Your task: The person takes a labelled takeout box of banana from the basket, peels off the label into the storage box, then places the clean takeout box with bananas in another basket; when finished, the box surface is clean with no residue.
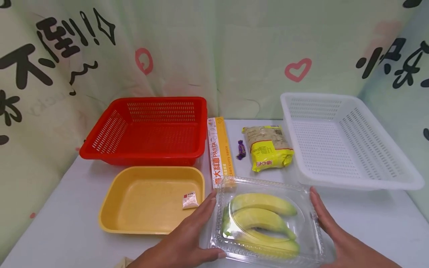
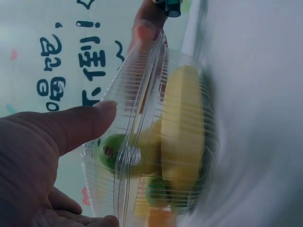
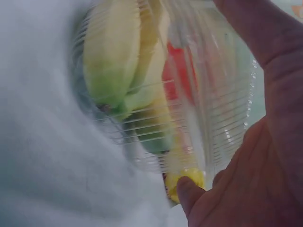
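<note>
A clear plastic clamshell box (image 1: 310, 223) with ridged sides lies near the front of the table, its lid down. Several yellow bananas (image 1: 264, 219) with greenish ends show through it. My left hand (image 1: 187, 230) holds the box's left side, thumb toward the near corner and fingers toward the far one. Across from it, my right hand (image 1: 345, 238) holds the right side, one finger along the far right corner. In the left wrist view the thumb (image 2: 90, 120) lies against the lid side. The right wrist view shows the right hand (image 3: 251, 156) spanning the box's ridged end.
A red basket (image 1: 151, 160) stands at back left, with a yellow tray (image 1: 110, 201) before it holding a small white packet (image 1: 190, 200). Behind the box lie a pasta box (image 1: 219, 149), a purple-wrapped candy (image 1: 241, 150) and a yellow food bag (image 1: 268, 149). A white basket (image 1: 362, 182) stands right.
</note>
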Tool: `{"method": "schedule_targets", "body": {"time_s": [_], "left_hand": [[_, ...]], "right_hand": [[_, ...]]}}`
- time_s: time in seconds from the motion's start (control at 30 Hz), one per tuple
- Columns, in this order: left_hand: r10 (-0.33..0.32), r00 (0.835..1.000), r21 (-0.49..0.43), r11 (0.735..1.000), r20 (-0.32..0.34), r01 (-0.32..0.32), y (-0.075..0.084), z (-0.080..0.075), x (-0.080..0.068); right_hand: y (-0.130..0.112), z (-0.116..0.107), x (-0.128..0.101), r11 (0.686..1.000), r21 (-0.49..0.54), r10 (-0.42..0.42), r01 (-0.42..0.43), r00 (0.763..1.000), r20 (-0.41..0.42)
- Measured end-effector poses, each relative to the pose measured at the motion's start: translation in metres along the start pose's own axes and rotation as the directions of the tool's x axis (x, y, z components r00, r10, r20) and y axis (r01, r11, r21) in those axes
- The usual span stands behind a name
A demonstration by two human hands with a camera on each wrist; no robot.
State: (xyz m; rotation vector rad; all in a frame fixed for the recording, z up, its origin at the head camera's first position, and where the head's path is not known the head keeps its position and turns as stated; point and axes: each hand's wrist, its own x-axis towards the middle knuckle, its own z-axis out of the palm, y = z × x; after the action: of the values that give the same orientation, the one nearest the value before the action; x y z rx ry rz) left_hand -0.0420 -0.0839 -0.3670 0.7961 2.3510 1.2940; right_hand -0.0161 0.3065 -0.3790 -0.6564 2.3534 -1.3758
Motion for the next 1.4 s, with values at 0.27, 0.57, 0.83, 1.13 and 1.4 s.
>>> {"method": "schedule_targets", "body": {"time_s": [0.27,0.57,0.83,1.13,1.4], "left_hand": [[-0.039,0.999,0.014,0.999,0.029,0.039,0.005,0.006,0.003],[0.019,1.000,0.060,0.998,-0.025,-0.017,0.005,0.008,0.000],[-0.020,0.999,-0.003,1.000,-0.047,0.020,0.012,0.003,-0.004],[0.064,0.994,0.056,0.997,-0.087,-0.059,0.020,-0.007,-0.008],[0.141,0.979,0.098,0.987,-0.144,-0.128,0.023,-0.019,-0.010]], "right_hand": [[0.013,0.002,0.004,0.994,-0.023,-0.106,0.106,0.994,-0.024],[0.006,0.001,0.010,0.995,0.076,-0.059,0.060,0.998,-0.009],[0.000,0.000,0.009,0.980,0.165,-0.108,0.108,0.994,-0.009],[-0.012,-0.003,0.008,0.966,0.257,-0.015,0.016,1.000,-0.006],[-0.035,-0.007,0.016,0.976,0.200,0.100,-0.092,0.994,-0.033]]}}
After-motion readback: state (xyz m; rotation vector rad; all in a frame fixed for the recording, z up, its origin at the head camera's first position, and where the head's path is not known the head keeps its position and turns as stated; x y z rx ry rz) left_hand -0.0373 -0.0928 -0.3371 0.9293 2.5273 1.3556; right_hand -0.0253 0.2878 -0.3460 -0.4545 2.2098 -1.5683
